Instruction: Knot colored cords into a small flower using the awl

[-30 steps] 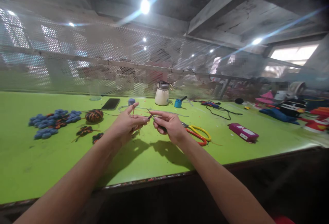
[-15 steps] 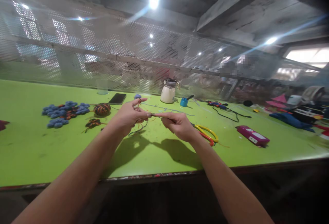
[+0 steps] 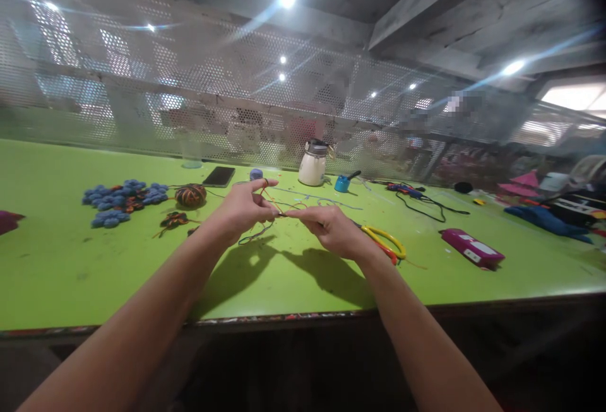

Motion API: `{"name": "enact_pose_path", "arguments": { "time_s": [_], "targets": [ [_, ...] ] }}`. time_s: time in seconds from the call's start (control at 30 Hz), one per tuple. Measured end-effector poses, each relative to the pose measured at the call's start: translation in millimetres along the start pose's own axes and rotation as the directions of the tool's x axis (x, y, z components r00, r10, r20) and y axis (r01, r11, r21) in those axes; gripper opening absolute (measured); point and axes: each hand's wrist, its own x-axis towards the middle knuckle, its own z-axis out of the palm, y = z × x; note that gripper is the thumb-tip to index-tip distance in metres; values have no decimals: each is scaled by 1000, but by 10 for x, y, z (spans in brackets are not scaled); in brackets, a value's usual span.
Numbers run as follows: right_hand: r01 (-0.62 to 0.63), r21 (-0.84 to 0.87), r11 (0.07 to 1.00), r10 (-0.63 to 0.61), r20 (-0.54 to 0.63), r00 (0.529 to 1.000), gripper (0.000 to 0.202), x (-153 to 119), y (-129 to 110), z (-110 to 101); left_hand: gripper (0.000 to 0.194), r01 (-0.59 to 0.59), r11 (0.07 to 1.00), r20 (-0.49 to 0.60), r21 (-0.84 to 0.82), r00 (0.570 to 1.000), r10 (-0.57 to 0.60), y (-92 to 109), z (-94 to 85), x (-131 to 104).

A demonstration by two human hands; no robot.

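Green table [image 3: 142, 286], perforated screen [image 3: 227, 100] along its back edge. Left hand [image 3: 249, 207] over the table's middle, thumb and fingertips pinching yarn [image 3: 271, 198]; strand runs straight from its raised finger down to the pinch, so the yarn sits between the two hands. Right hand [image 3: 331, 229] opposite, index finger pointing at that pinch, other fingers curled; can't tell what it grips, too small. Yarn ball [image 3: 190, 195] left of left hand, blue flowers [image 3: 110, 218] further toward the table's left end. Scissors [image 3: 389, 239] just beside right wrist, partly hidden. Phone [image 3: 219, 176] and jug [image 3: 312, 167] near back edge.
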Motion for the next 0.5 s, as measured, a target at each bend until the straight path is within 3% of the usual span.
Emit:
{"name": "enact_pose_path", "arguments": {
  "time_s": [0.5],
  "targets": [
    [-83,-275,958,102,53,993,52,-2,-48,56,64,-143,956,31,256,990,140,-146,21,73]
  ]
}}
